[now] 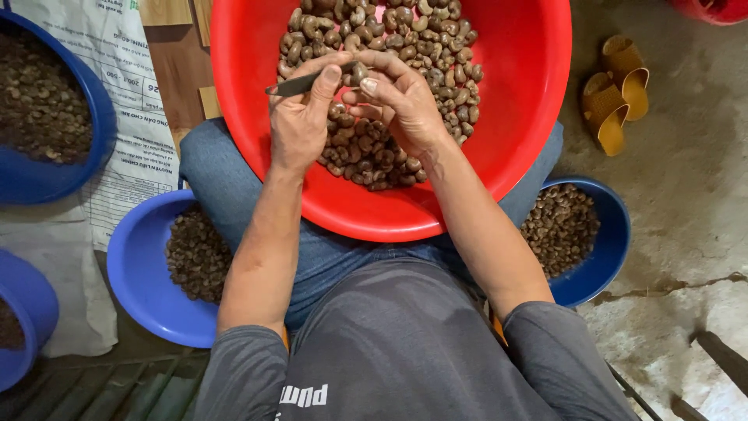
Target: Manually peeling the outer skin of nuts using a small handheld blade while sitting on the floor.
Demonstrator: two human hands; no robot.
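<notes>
1. A seated person works over a big red basin [538,101] resting on the lap, so the pile of brown cashew nuts [389,86] in it lies within easy reach of both hands.
2. Left hand [300,117]: fingers closed around a small metal blade [300,84], thumb pressed along the top; blade lies roughly level, w/ its tip pointing to the picture's left & the other end meeting the nut held by the other hand.
3. Right hand [401,101]: fingers pinched shut on a single nut [357,74], held above the pile & touching the blade — a grip that seems meant to steady the nut against the tool.
4. Blue bowl [136,273] beside the left knee & another blue bowl [608,257] beside the right knee each hold darker bits; placed low on either side, prob. so sorted pieces can be dropped w/o stretching.
5. Two more blue tubs [93,109] on the left sit on a printed sack [132,125] spread on the floor.
6. Yellow sandals [615,93] lie well apart on the concrete floor [686,203], top right.
</notes>
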